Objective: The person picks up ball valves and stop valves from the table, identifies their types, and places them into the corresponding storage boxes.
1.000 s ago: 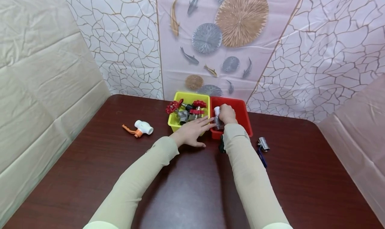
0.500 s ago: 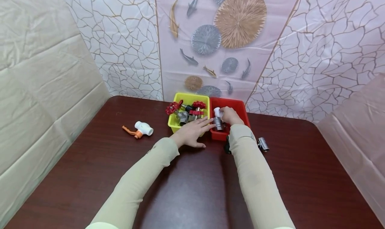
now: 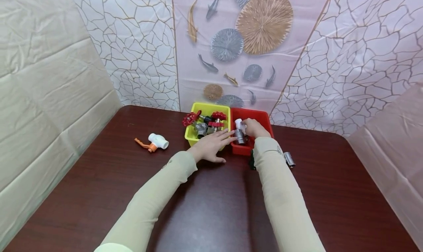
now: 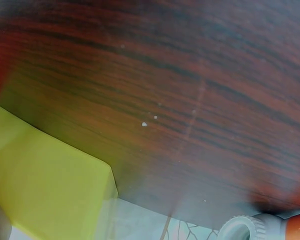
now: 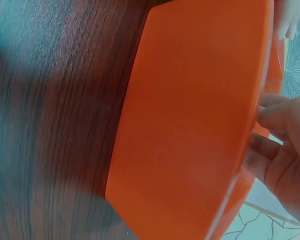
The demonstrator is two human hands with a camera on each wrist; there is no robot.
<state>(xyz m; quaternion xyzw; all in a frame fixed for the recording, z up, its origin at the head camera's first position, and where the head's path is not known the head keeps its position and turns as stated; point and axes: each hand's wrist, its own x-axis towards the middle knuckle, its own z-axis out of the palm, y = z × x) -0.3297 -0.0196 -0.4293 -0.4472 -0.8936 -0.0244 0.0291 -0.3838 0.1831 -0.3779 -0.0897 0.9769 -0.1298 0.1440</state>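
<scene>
In the head view my left hand lies with straight, spread fingers across the front rim of the yellow bin. Its fingertips reach to the edge of the red bin alongside. My right hand reaches down into the red bin with curled fingers and pinches a white plastic valve. A grey metal fitting lies just in front of that valve. The right wrist view shows the thumb and fingers going behind the bin's rim, so their tips are hidden.
Red-handwheel valves and metal fittings fill the yellow bin. A white ball valve with an orange handle lies on the table at left. Right of the bins lies a metal valve, partly behind my right sleeve; a dark object shows beside it.
My right hand has shifted slightly right inside the red bin, uncovering more of the white valve and the metal fitting. My sleeve now hides the blue handle. My left hand has stayed put.
</scene>
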